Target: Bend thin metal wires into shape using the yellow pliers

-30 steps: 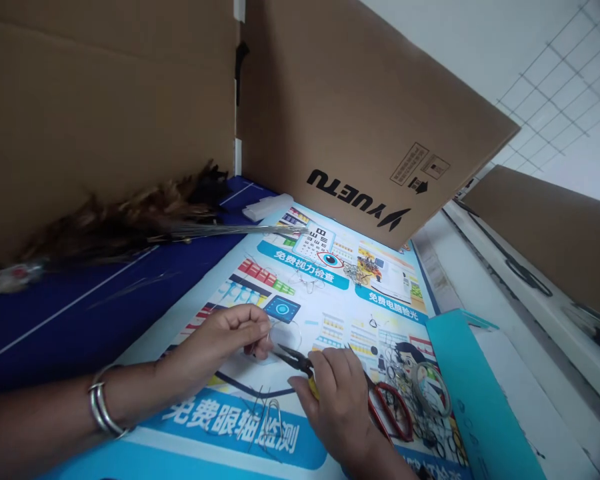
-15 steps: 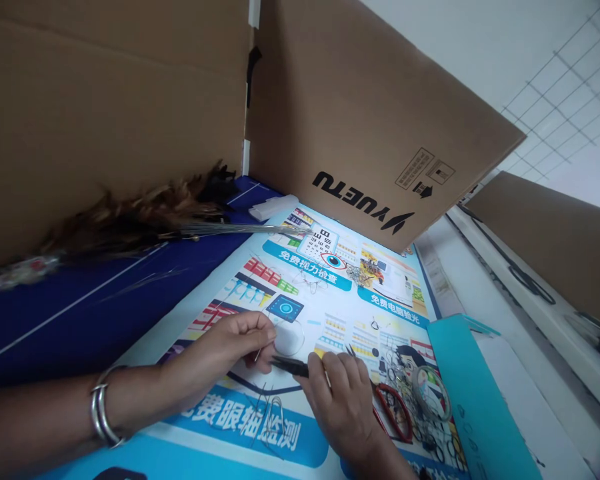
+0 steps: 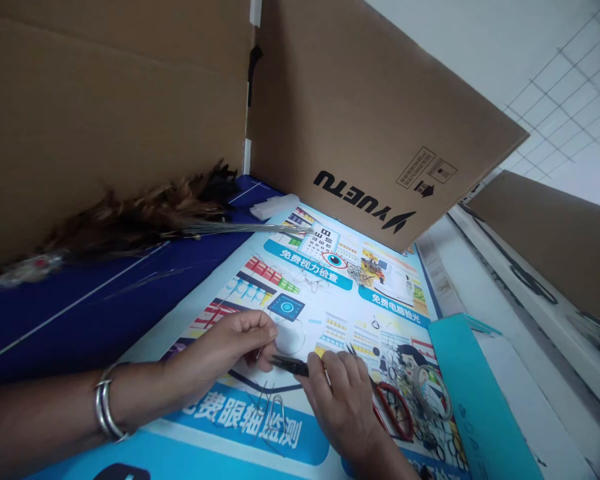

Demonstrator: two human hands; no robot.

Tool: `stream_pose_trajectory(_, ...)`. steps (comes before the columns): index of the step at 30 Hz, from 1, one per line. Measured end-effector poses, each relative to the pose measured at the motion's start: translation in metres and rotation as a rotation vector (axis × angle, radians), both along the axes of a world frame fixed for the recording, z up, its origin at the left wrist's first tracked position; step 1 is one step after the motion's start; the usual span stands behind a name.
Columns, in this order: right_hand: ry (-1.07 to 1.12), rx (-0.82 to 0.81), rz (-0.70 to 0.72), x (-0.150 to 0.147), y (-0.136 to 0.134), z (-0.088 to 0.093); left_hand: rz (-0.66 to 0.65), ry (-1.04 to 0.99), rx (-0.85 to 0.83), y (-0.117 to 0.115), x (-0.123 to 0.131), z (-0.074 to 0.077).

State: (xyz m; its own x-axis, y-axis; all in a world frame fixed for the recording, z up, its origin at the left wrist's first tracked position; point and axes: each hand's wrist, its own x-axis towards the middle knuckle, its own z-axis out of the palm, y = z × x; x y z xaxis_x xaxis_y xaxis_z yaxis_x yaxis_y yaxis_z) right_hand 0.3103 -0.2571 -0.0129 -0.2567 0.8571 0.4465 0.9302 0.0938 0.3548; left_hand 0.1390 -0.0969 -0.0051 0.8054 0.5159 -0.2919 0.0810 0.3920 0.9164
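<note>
My left hand [image 3: 243,339] pinches a thin wire [image 3: 304,331] between thumb and fingertips, and a curved loop of it rises to the right. In my right hand [image 3: 341,399] are dark needle-nose pliers [image 3: 291,365], their jaws pointing left close to my left fingertips. Whether the jaw tips grip the wire is too small to tell. Several bent wire pieces [image 3: 276,412] lie on the printed sheet below the hands. Just right of my right hand rest red-handled scissors [image 3: 406,437], partly hidden by it.
Coiled wire and small rings [image 3: 433,393] are heaped at the right, beside a teal box flap [image 3: 480,393]. More wire bits [image 3: 363,275] lie farther back. Cardboard panels [image 3: 370,113] wall the rear and left. Brown feathers [image 3: 145,207] and long thin wires [image 3: 240,229] sit on blue cloth.
Both hands keep nearly the same pose, with the wire and the pliers still held. The view has shifted very slightly.
</note>
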Motion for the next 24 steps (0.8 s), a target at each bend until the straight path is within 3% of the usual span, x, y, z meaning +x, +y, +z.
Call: stream_pose_trajectory(24,0.007,-0.055,0.029,0.0001,0.002,0.0005,-0.017,0.035,-0.038,0.0011,0.0031,-0.0078)
